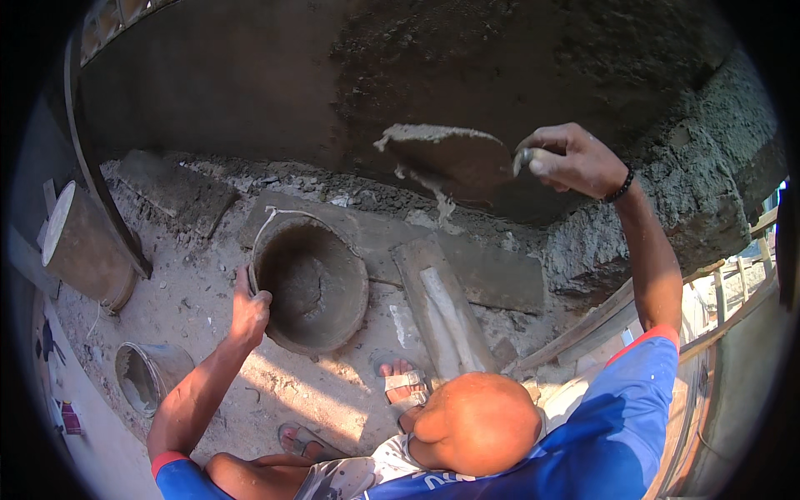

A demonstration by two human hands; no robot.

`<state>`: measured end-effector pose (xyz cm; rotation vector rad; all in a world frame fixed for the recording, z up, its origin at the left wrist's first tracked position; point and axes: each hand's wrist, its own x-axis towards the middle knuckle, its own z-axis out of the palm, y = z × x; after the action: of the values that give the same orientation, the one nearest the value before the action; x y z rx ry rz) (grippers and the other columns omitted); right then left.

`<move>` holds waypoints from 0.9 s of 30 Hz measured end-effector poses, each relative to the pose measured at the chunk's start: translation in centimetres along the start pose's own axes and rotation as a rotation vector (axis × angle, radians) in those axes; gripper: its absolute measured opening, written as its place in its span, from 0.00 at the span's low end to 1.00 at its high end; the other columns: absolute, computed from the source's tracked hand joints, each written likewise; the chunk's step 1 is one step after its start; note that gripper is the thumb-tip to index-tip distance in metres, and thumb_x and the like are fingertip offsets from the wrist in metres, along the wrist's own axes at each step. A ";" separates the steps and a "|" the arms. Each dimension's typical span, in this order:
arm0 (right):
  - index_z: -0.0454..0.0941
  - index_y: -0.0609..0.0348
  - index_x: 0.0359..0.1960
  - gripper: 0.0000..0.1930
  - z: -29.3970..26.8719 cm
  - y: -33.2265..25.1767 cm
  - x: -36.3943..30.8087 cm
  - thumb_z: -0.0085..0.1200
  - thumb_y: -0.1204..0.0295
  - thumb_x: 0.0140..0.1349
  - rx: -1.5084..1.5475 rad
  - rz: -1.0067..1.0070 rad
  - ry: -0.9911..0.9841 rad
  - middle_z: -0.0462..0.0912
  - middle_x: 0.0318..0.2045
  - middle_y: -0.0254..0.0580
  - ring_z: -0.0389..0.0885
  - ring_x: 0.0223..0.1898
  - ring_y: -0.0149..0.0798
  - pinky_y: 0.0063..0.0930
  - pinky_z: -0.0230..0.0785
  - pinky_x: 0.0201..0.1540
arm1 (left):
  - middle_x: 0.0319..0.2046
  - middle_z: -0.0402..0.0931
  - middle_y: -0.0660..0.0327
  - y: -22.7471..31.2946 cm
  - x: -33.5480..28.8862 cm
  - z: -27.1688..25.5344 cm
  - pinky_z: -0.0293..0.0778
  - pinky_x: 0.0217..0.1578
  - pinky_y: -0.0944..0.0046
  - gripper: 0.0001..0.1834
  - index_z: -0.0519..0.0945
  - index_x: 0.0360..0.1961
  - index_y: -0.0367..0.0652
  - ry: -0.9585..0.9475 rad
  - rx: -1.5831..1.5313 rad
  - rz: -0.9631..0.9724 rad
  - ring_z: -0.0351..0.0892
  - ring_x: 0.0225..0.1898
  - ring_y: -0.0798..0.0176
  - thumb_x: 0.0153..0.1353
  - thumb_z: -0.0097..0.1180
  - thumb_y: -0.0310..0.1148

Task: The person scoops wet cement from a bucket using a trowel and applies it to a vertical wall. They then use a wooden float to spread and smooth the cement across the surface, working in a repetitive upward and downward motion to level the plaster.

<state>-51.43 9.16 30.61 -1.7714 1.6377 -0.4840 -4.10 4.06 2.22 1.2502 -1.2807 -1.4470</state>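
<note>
My left hand grips the rim of a mortar bucket, which tilts toward me. Wet grey mortar coats its inside and lies at the bottom. Out to the right, my right hand is closed round the handle of a trowel. The trowel's blade points left in front of the wall. Mortar clings along its upper edge, and a ragged strand hangs below it. Behind the blade, the plastered wall is smooth on the left and rough, dark and wet toward the right.
A larger bucket leans at the left, with a smaller bucket lying nearer me. Boards and a mortar-smeared plank lie by the wall's foot. A rough mortar ledge and timbers stand at the right.
</note>
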 end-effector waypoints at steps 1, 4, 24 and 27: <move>0.80 0.63 0.44 0.17 -4.0 2.5 0.5 0.56 0.60 0.64 -0.326 0.046 0.311 0.74 0.22 0.29 0.70 0.21 0.23 0.21 0.63 0.22 | 0.50 0.71 0.51 -0.2 0.1 0.9 0.63 0.59 0.63 0.35 0.63 0.61 0.35 -0.025 -0.004 0.019 0.69 0.53 0.57 0.45 0.42 0.17; 0.79 0.61 0.49 0.17 -8.5 2.3 -2.4 0.54 0.62 0.66 -0.356 0.016 0.863 0.69 0.21 0.24 0.65 0.20 0.20 0.19 0.59 0.22 | 0.51 0.70 0.50 1.2 -0.4 0.1 0.63 0.59 0.63 0.35 0.63 0.61 0.35 0.009 0.096 0.005 0.68 0.53 0.57 0.45 0.42 0.17; 0.82 0.61 0.31 0.08 27.1 2.2 6.3 0.53 0.73 0.55 -0.853 -0.307 -0.101 0.83 0.30 0.57 0.85 0.36 0.54 0.43 0.77 0.36 | 0.48 0.75 0.51 3.7 -1.8 3.4 0.66 0.57 0.62 0.32 0.68 0.58 0.30 -0.078 0.268 0.072 0.73 0.52 0.57 0.45 0.46 0.17; 0.83 0.60 0.31 0.07 29.3 3.4 6.8 0.53 0.72 0.55 -0.868 -0.302 -0.124 0.84 0.28 0.56 0.85 0.35 0.53 0.42 0.77 0.36 | 0.48 0.75 0.52 3.6 -1.3 3.8 0.65 0.58 0.62 0.33 0.69 0.58 0.32 -0.095 0.246 0.062 0.72 0.54 0.58 0.45 0.46 0.16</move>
<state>-33.22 8.99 6.38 -2.6262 1.6081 0.2745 -7.71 5.41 5.92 1.2991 -1.5862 -1.3491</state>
